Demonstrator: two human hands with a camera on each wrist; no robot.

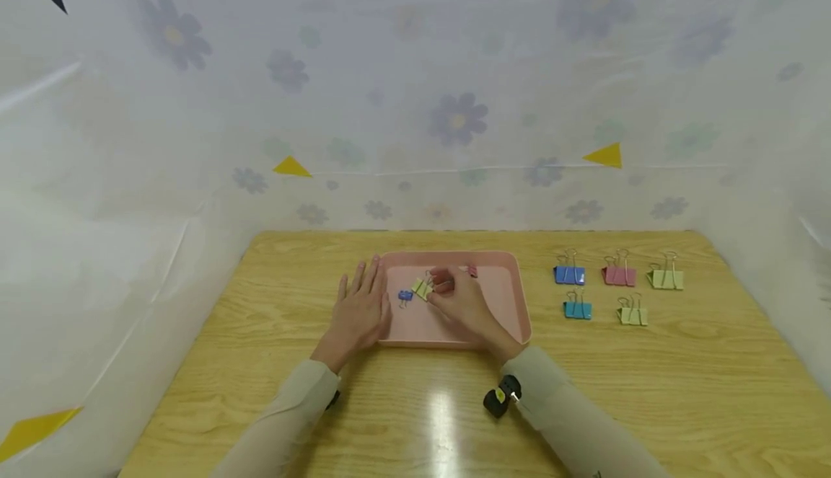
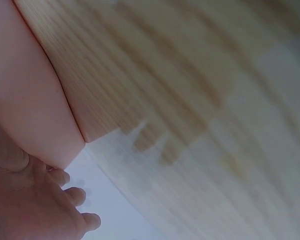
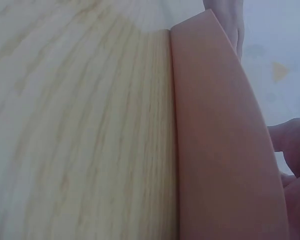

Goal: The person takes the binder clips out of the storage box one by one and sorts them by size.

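In the head view, my left hand (image 1: pixel 358 311) rests with straight fingers along the left side of the pink tray (image 1: pixel 522 305). It touches the tray's rim; the left wrist view shows the same hand (image 2: pixel 35 200) beside the pink wall. My right hand (image 1: pixel 462 301) reaches over the tray, fingers curled, thumb and fingertips at a yellow-green binder clip (image 1: pixel 421 290), which they seem to pinch by its right end. Left of that clip lies a small blue binder clip (image 1: pixel 405 295). A small pink binder clip (image 1: pixel 472 271) shows partly behind the right hand.
To the tray's right, larger binder clips stand in two rows: blue (image 1: pixel 569 275), pink (image 1: pixel 620 277) and yellow-green (image 1: pixel 666 280) behind, light blue (image 1: pixel 578 310) and yellow-green (image 1: pixel 632 316) in front. The wooden table (image 1: pixel 260 363) meets a flowered curtain (image 1: pixel 415 197) at its back edge.
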